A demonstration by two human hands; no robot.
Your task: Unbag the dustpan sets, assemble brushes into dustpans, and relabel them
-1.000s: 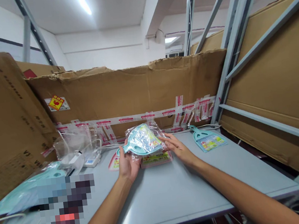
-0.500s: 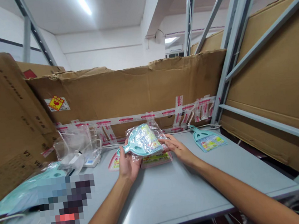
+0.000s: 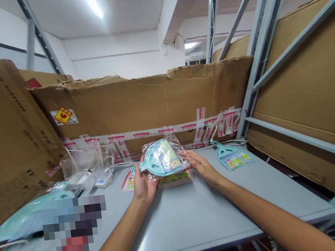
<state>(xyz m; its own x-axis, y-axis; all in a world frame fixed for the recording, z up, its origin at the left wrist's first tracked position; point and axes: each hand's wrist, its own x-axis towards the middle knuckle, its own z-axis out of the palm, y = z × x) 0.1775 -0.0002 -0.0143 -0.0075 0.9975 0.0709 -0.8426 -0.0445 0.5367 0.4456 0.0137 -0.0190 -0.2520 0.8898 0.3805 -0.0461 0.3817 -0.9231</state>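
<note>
A light-blue mini dustpan set [image 3: 155, 159], with a bright printed card, lies partly inside a clear plastic bag [image 3: 175, 144] above the table. My left hand [image 3: 143, 186] is closed round its handle, thumb on top. At the other end, my right hand [image 3: 200, 166] has its fingertips closed on the edge of the bag. Beneath them, pink dustpan sets [image 3: 175, 179] with printed cards lie on the table, partly hidden by my left hand and the bag. Off to the right rests another light-blue dustpan set [image 3: 234, 157], with brush bristles showing.
Bagged light-blue items [image 3: 29, 211] lie on the grey table [image 3: 193, 223] at left, beside a blurred-out patch. Crumpled clear bags [image 3: 83, 161] and a white device [image 3: 103, 181] with cables stand behind. A taped cardboard wall [image 3: 149, 99] closes the back; metal shelf posts [image 3: 257, 50] rise at right.
My right hand and the bag's right edge have shifted very slightly. The dustpan set is turned a little, and my left hand keeps its hold on the handle.
</note>
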